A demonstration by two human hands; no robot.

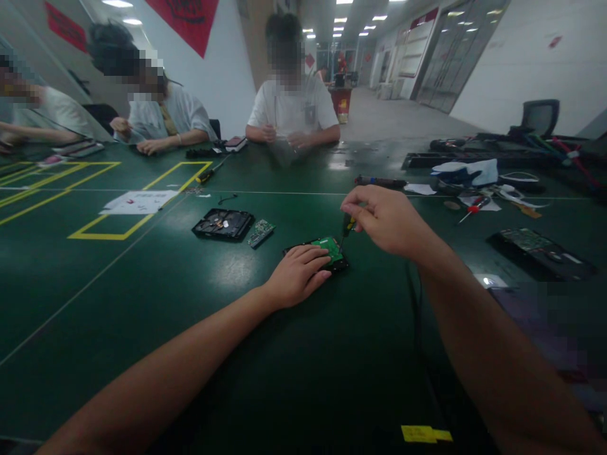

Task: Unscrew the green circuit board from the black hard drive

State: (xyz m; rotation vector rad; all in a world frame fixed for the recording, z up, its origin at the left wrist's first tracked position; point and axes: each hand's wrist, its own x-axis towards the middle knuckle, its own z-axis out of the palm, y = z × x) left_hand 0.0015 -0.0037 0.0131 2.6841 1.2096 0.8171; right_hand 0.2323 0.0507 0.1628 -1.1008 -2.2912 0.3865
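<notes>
A hard drive [337, 264] with a green circuit board [332, 246] facing up lies on the table in front of me. My left hand [300, 270] is laid over its left part, fingers across the board and thumb along the near edge, holding it. In my right hand [379, 218] a screwdriver [348, 226] with a black and yellow handle is pinched between thumb and fingers. Its shaft points down at the board's right side; whether the tip touches a screw is too small to tell. Left of the drive are a loose circuit board [261, 233] and another hard drive [222, 224].
On the right lie another hard drive [540, 253], a red-handled screwdriver [474, 208], white gloves [467, 172] and a dark tool [379, 182]. A yellow-handled screwdriver [205, 175] and paper sheet [137, 201] lie at left. A cable [416, 303] runs under my right forearm. Several people sit across the table.
</notes>
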